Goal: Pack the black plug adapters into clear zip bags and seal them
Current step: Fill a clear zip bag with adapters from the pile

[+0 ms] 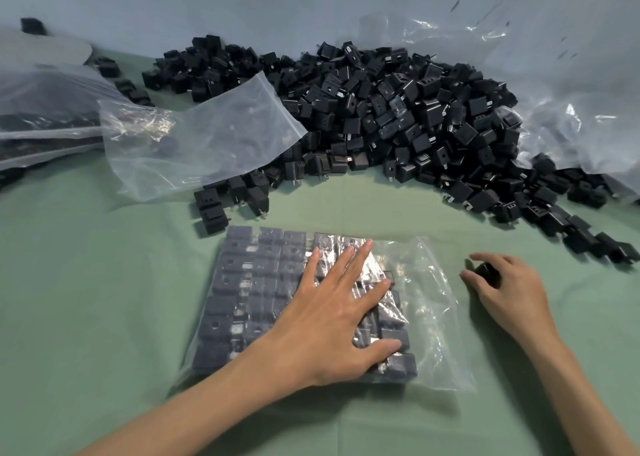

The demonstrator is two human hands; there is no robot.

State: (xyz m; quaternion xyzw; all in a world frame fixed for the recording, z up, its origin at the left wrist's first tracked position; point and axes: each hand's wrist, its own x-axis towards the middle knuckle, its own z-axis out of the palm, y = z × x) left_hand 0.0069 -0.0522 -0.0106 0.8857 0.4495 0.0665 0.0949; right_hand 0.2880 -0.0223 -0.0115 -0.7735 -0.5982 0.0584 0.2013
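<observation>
At the far left a stack of filled bags (41,126) lies on the green surface (86,317), apparently set aside out of the working space. Beside it an empty zip bag (207,137) rests partly on the heap, likely laid ready as the next one to fill. The loose black plug adapters (398,109) form a wide heap across the back, within reach of both hands.

In front, close to the person, lies the working bag (433,320). Adapters are packed in neat rows across its left and middle, and its right part is slack and unfilled. The left hand (332,320) lies flat on it, fingers straight and spread, pressing on the rows. I judge this stops them tumbling and steadies the bag while more go in.

Just right of the bag, the right hand (505,289) curls its fingers round a single adapter (485,271), low over the surface near the slack end. That is probably where the mouth is, though the zip strip is not clear. At the far right, crumpled plastic sheeting (571,116) lies behind the heap.
</observation>
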